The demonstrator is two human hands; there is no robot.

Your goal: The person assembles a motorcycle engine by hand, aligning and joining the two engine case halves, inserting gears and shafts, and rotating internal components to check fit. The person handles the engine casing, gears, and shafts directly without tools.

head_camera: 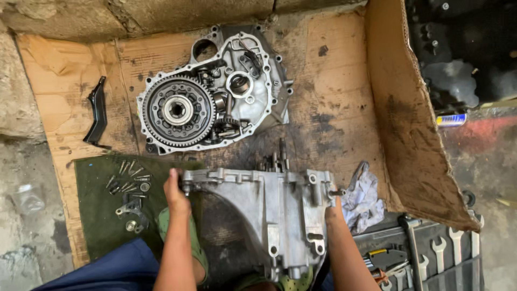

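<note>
The left hand (175, 188) is closed on the left upper corner of the metal housing (269, 215), fingers wrapped over its edge, and the right hand (331, 212) presses against the right side of the same housing, just below a small peg that sticks out; if its fingers are curled or flat I cannot tell, because the housing hides them. The housing stands between the two forearms, close before the person's knees, with some short shafts (276, 159) rising from its far edge. It is a thick cast piece, grey and ribbed, so I judge it heavy and fully stiff, and probably oily, so it may slip. The outer edges and the bolt ears look to me the safest places for holding, not the thin shafts. Beyond the housing, farther from the person, lies the other half of the case (215, 89), open, with a big toothed gear (177, 110) on its left part and smaller gears beside it. To the left of the housing is a dark green mat (102, 215) with bolts (129, 178) and small brackets on it, and farther left and up a black curved bracket (97, 113). To the right of the housing lies a crumpled white rag (362, 196), and beyond it, lower, a tray of wrenches (431, 253). Everything rests on a stained brown cardboard sheet (334, 81), whose right flap stands up, on a rough concrete floor (27, 231); the room on the right side is dark and crowded.
</note>
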